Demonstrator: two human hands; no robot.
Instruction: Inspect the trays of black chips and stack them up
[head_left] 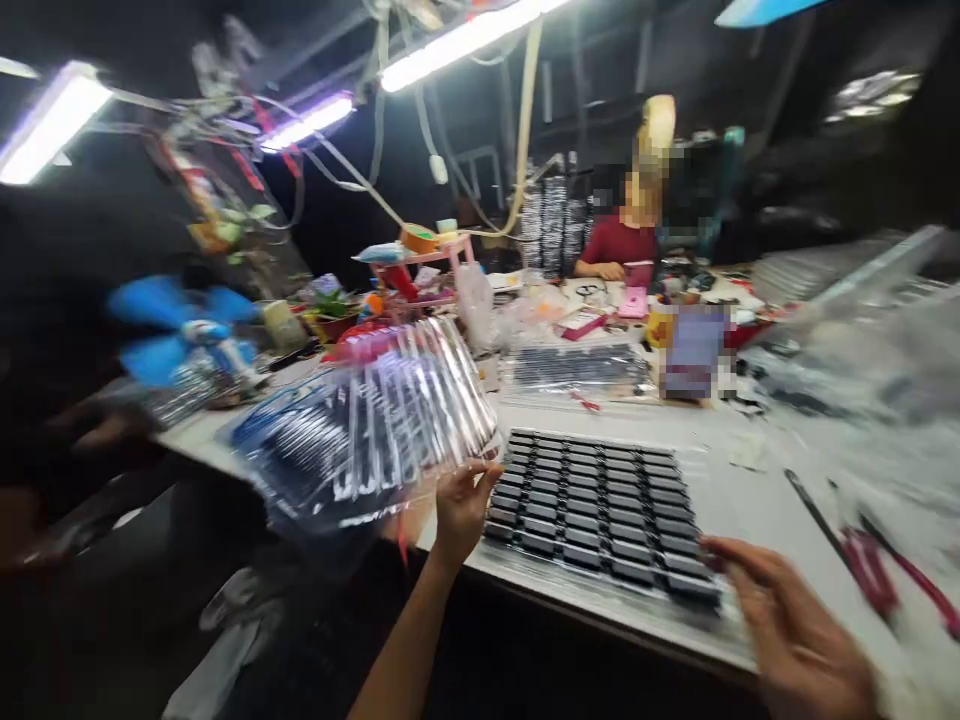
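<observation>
One tray of dark blocks [600, 510], set out in five columns, sits right of centre in the lower half of the frame, flat at the near edge of the pale table [720, 465]. I have the left hand [461, 510] at its left side, thumb and finger pinching the rim. My right hand [795, 620] reaches its right edge with the fingertips, but motion blur keeps me from telling whether they grip. Just left of the tray I see a heap of shiny plastic-wrapped packs [390, 420]; above it lies a flat clear pack of dark strips [574, 368]. Red-handled pliers [870, 570] rest at the lower right. Farther out, I make out a blue fan [184, 330] at the left and a person in a dark red shirt [619, 245] at the upper right.
</observation>
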